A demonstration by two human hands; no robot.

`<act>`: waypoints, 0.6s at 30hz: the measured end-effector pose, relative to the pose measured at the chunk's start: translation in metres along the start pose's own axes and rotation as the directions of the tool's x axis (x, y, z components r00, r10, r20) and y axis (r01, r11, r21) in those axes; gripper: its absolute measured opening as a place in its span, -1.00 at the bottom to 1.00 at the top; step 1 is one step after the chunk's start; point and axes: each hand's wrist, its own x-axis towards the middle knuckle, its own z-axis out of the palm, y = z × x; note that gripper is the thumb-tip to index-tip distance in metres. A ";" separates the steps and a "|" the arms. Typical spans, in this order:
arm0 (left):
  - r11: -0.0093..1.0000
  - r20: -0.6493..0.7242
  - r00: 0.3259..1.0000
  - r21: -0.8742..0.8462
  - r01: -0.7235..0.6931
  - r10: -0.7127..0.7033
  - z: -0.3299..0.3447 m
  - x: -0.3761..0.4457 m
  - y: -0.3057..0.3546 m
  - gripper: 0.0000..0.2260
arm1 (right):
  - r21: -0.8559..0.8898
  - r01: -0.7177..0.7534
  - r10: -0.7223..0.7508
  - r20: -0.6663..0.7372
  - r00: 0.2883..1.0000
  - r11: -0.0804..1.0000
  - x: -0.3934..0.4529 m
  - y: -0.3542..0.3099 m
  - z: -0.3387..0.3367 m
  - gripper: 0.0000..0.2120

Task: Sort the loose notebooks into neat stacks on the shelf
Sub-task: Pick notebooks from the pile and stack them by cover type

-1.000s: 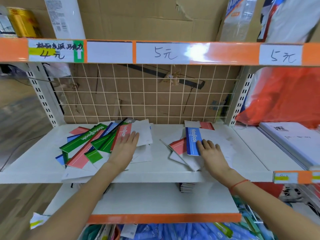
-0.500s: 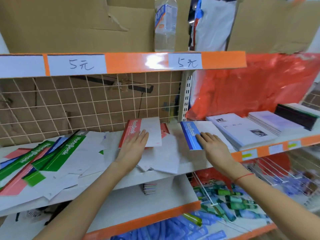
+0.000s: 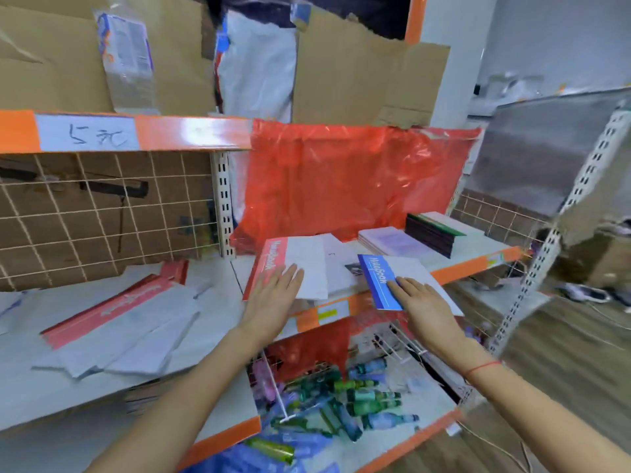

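Note:
My left hand (image 3: pixel 273 302) holds a red-spined white notebook (image 3: pixel 300 264) by its near edge, fingers flat on top and the thumb hidden under it. In the same way my right hand (image 3: pixel 423 302) holds a blue-spined white notebook (image 3: pixel 379 281), which juts out past the orange front edge of the right shelf section (image 3: pixel 457 268). Both notebooks hover over a white booklet (image 3: pixel 341 268) lying on that shelf. On the left shelf section lies a loose pile of red-spined and white notebooks (image 3: pixel 119 315).
Two neat stacks stand further right on the shelf, a pale one (image 3: pixel 386 240) and a dark one (image 3: pixel 430 233). A red plastic bag (image 3: pixel 341 179) hangs behind them. A slotted upright (image 3: pixel 223 199) divides the sections. Below is a shelf of bottles (image 3: pixel 341 397).
My view has swung right. Both hands have carried their notebooks from the left shelf section, past the upright, to above the right section.

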 end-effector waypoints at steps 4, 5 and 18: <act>1.000 0.031 0.999 -0.024 0.006 -0.005 0.007 0.034 0.040 -0.16 | 0.028 -0.026 0.025 0.015 1.000 0.999 -0.009 0.049 0.005 -0.25; 1.000 0.045 0.999 -0.024 0.001 0.000 0.008 0.043 0.047 -0.18 | 0.041 -0.032 0.032 0.012 0.999 0.999 -0.011 0.060 0.006 -0.24; 0.989 -0.009 0.993 -0.087 -0.116 0.115 0.058 0.153 0.104 -0.26 | 0.166 -0.107 0.114 -0.033 0.993 0.980 0.001 0.154 0.052 -0.21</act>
